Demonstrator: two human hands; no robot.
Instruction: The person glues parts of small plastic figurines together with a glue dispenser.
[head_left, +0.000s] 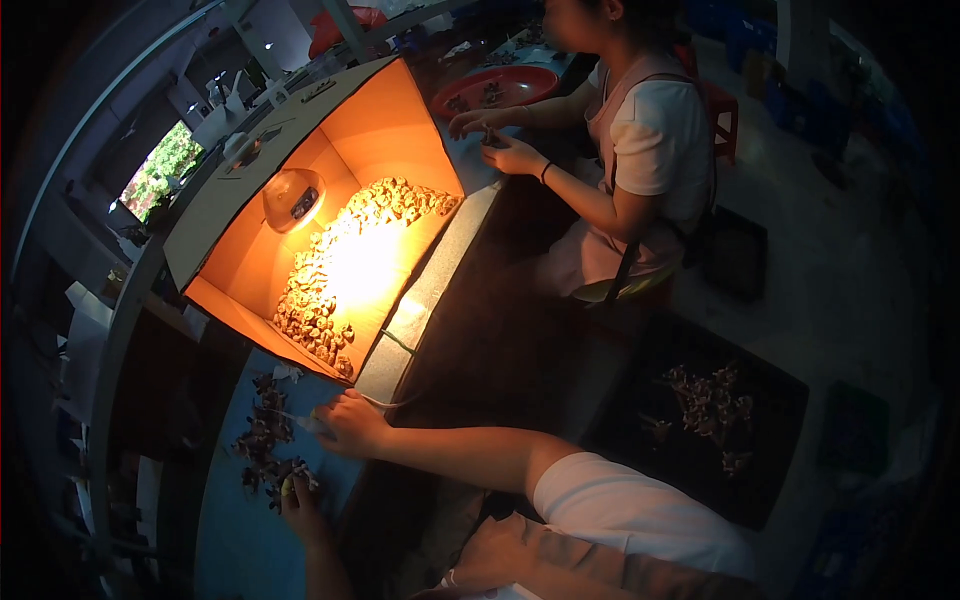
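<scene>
My right hand (352,424) reaches in at the front of the blue work surface (235,545), fingers closed round a pale tool (318,428) with a thin tip; its kind is too dim to tell. Below it, my left hand (300,503) has its fingers closed at a small brown-and-whitish piece (297,470), and something yellow shows at a fingertip. Dark brown, twiggy-looking pieces (262,432) lie in a loose heap beside both hands. Just beyond stands a cardboard box (418,130) on its side, with many small, curled brown pieces (385,203) under strong light.
Inside the box hangs a round lamp (293,200). A thin pale cord (392,404) runs near my right wrist. At the far right a seated co-worker (640,150) handles a small brown piece near a red basin (530,84). A black tray (620,430) with brown pieces lies at the right.
</scene>
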